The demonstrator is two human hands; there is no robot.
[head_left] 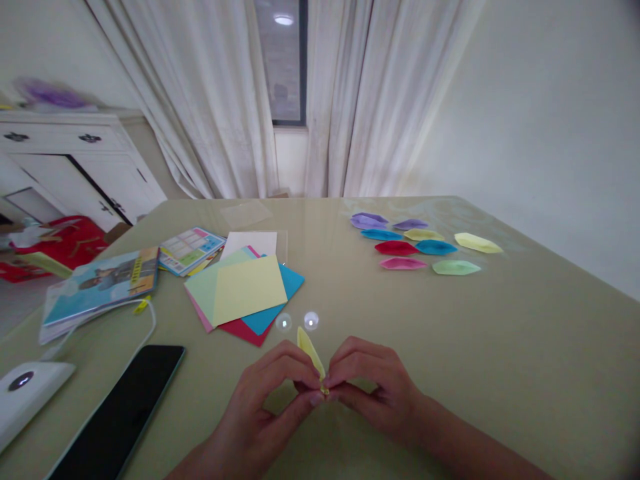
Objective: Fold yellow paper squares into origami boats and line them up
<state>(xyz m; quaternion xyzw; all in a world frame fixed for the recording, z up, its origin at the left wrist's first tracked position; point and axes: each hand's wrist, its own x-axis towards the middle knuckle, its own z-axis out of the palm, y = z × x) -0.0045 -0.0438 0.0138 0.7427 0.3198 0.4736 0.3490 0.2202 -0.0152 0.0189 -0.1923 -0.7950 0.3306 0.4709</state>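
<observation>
A small folded yellow paper boat [310,349] is pinched at its near end between both hands, its long pointed tip rising away from me. My left hand [275,393] has thumb and fingers closed on it from the left. From the right, my right hand [373,380] grips the same end, fingertips almost meeting the left ones. The fingers hide most of the near end. Farther off at the right lie several folded paper boats, among them a red boat [397,248], a pink boat [403,264], a light green boat [456,267] and a pale yellow boat [477,243].
Coloured paper sheets [250,291] lie fanned out left of centre. Beyond them are booklets [193,250] and a book [103,283]. A black phone [125,413], a white device [33,393] and a white cable [153,313] occupy the near left of the table [500,373].
</observation>
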